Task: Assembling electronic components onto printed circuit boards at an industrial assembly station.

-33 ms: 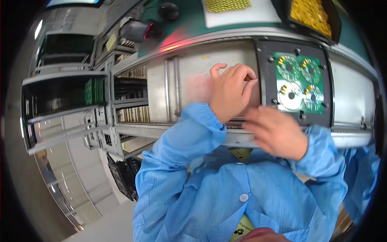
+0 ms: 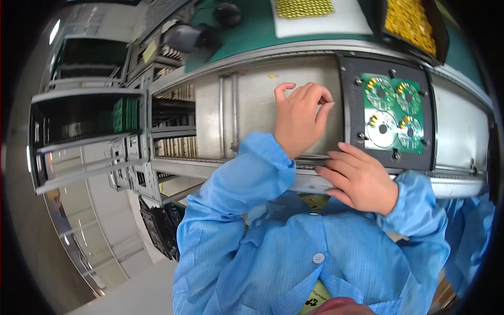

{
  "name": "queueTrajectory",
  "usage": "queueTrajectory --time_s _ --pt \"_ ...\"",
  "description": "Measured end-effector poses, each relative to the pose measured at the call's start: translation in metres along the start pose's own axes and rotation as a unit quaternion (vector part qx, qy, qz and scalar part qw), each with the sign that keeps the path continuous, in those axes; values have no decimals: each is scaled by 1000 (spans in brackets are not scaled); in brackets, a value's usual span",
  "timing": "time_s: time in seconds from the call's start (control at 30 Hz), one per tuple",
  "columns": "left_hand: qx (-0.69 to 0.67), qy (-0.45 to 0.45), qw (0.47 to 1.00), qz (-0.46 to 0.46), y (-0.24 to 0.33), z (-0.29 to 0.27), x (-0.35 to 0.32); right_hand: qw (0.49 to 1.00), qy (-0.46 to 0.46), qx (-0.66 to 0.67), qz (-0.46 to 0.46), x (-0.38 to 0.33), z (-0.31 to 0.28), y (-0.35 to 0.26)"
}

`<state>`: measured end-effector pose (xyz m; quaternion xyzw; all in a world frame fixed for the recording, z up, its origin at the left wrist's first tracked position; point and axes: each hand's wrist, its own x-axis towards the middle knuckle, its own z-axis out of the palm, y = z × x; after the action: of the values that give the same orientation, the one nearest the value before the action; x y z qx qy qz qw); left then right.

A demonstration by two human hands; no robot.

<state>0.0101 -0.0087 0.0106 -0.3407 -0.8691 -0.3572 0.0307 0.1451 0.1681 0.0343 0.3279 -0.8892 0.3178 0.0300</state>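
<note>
My left hand (image 2: 303, 118) hovers over the metal bed of the conveyor (image 2: 257, 100), left of a black carrier frame (image 2: 354, 113). Its fingers are curled in toward the thumb, and the palm side is hidden, so anything inside does not show. My right hand (image 2: 359, 178) lies by the conveyor's near rail (image 2: 310, 181), its fingers stretched out and apart, holding nothing visible. In the carrier sits a green circuit board (image 2: 394, 107) with several round sections. Small yellow parts (image 2: 374, 121) stand on those sections. Black knobs (image 2: 396, 153) surround the board.
Behind the conveyor, a black bin (image 2: 388, 39) holds many yellow parts (image 2: 409, 26). Left of it, yellow parts (image 2: 304, 7) lie in rows on a white sheet (image 2: 325, 26). A dark handheld scanner (image 2: 184, 37) rests at the back left. Racks with green boards (image 2: 126, 114) stand at left.
My right hand, blurred before, is now sharp, with its fingers slightly nearer the rail. The scanner's red light has gone out. The whole view has shifted slightly; my left hand keeps its pose.
</note>
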Motion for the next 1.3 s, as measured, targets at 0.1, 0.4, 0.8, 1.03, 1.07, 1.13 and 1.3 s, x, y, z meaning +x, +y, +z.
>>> queueTrajectory --time_s 0.1,0.4,0.8,1.03,1.07,1.13,1.3 --pt "155 33 987 27 -54 -25 -3 999 25 -3 41 -13 -5 3" --pt "303 -15 948 97 -178 -33 -8 873 117 -303 363 -85 -44 33" --pt "-101 -84 972 -195 -123 -39 20 954 261 141 -48 -10 -136 -43" --pt "-523 -78 799 -286 -99 -49 8 906 374 16 -199 31 -99 -77" --pt "-585 -85 763 -261 -90 -45 14 896 395 -2 -204 15 -98 -77" --pt "-586 -90 763 -258 -85 -46 18 871 436 -20 -225 -14 -89 -50" --pt "-631 -114 725 -250 -84 -54 6 803 534 -77 -253 43 -42 -35"
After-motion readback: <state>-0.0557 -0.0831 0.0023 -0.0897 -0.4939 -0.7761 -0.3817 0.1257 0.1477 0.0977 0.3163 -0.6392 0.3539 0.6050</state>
